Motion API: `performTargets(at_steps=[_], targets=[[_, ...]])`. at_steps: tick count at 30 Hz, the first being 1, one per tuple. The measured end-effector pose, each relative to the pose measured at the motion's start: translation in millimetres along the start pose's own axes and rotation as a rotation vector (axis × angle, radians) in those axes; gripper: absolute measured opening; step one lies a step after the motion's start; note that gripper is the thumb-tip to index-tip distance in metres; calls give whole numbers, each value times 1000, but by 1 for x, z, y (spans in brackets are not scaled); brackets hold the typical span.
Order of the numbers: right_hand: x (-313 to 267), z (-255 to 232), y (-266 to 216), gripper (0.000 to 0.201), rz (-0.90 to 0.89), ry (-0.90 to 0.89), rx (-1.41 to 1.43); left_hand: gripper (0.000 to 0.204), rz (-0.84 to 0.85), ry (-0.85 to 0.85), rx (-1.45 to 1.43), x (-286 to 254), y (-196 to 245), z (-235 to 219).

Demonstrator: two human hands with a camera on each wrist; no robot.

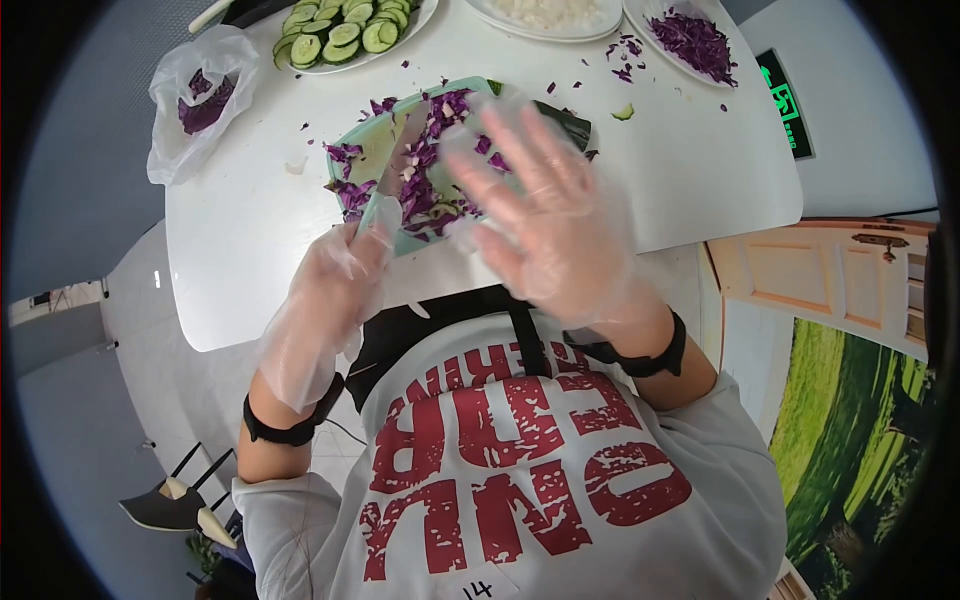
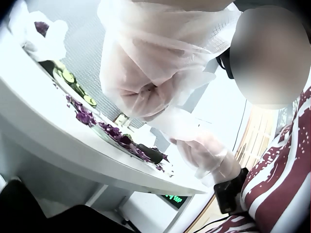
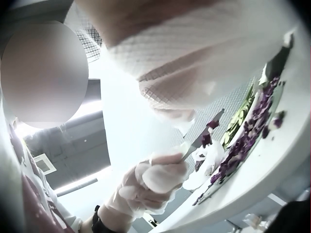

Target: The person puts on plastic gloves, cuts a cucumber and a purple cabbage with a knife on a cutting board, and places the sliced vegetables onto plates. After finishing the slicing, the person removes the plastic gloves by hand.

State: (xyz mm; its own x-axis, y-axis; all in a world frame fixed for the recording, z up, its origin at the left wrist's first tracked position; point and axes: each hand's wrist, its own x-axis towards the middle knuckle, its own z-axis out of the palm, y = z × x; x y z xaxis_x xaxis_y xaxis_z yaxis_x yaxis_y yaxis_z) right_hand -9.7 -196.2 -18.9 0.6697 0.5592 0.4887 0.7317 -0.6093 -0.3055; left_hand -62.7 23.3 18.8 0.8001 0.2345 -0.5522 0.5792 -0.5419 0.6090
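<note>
In the head view, the gloved left hand [image 1: 335,270] grips a knife [image 1: 400,155], its blade angled over the green cutting board [image 1: 375,140]. Chopped purple cabbage [image 1: 352,194] lies scattered on the board. The gloved right hand [image 1: 565,225] hovers above the board's right side, fingers spread, holding nothing. Cabbage bits cling to the knife blade [image 3: 199,141] in the right wrist view, where the left hand [image 3: 150,187] is curled round the handle. The left wrist view shows the left hand [image 2: 141,77] with curled fingers. A dark green piece [image 1: 565,125] lies at the board's right end.
A plate of cucumber slices [image 1: 342,35] stands at the back left, beside a plastic bag [image 1: 170,92] with purple cabbage. Behind the board is a plate of white pieces [image 1: 545,12]; shredded cabbage [image 1: 695,45] fills a plate at back right. Scraps dot the table [image 1: 700,160].
</note>
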Motion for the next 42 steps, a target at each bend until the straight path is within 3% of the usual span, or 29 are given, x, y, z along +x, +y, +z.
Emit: performTargets(at_steps=[2,3,5,9,11,14,21,23,27,30,32,35,39,41,42], targets=[[6,1,-15,53,-11,-46,-8,47,104,-114,-421,-9,-8,-1],[9,3,-20,53,-18,-94,-12,47,108,-111,-423,-13,-9,1],[13,12,-22,52,-7,-111,-33,53,272,-167,-668,-21,-9,6],[15,20,-18,51,17,-20,-100,61,408,-134,-599,-14,-30,17],[14,21,-15,52,59,-16,-139,64,500,-165,-863,-20,-30,22],[11,20,-10,56,111,-7,-171,59,603,-75,-881,-18,-40,34],[10,7,-15,56,107,-52,-124,48,498,-139,-910,-14,-43,23],[12,5,-18,55,45,-68,-124,45,199,-222,-888,-18,-37,16],[14,8,-26,54,-68,-114,-109,46,303,-79,-773,-21,-39,27],[15,16,-24,55,-34,-108,-166,51,176,-210,-777,-26,-36,21],[14,17,-18,57,161,-44,-205,57,277,-141,-800,-30,-42,24],[10,10,-8,59,163,-36,-229,62,160,-77,-638,-30,-47,17],[8,4,-2,56,211,-69,-176,58,184,-33,-447,-21,-53,12],[8,-2,-8,53,157,-87,-132,41,292,267,-65,-20,-47,19],[9,-3,-12,53,157,-88,-131,41,291,267,-65,-21,-46,20]])
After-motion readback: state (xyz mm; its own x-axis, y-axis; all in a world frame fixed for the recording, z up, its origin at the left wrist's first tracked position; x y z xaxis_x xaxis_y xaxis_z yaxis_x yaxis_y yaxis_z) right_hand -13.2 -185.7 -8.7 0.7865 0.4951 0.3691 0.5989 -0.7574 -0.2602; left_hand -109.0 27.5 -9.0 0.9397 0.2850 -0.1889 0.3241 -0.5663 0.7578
